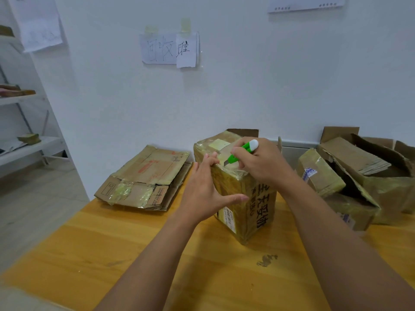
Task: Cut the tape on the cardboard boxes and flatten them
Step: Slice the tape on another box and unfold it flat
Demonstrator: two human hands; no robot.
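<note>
A taped cardboard box (247, 205) with black characters on its side stands upright in the middle of the wooden table (134, 254). My left hand (205, 187) presses flat against the box's left side, fingers straight, thumb spread toward the front. My right hand (258, 162) grips a green and white utility knife (241, 152). Its blade touches the tape on the box's top near the front edge.
A stack of flattened boxes (146, 178) lies at the table's back left. Several taped and opened boxes (354, 176) pile up at the right. A white wall with paper notes (170, 49) stands behind. White shelves (22, 122) are at the far left.
</note>
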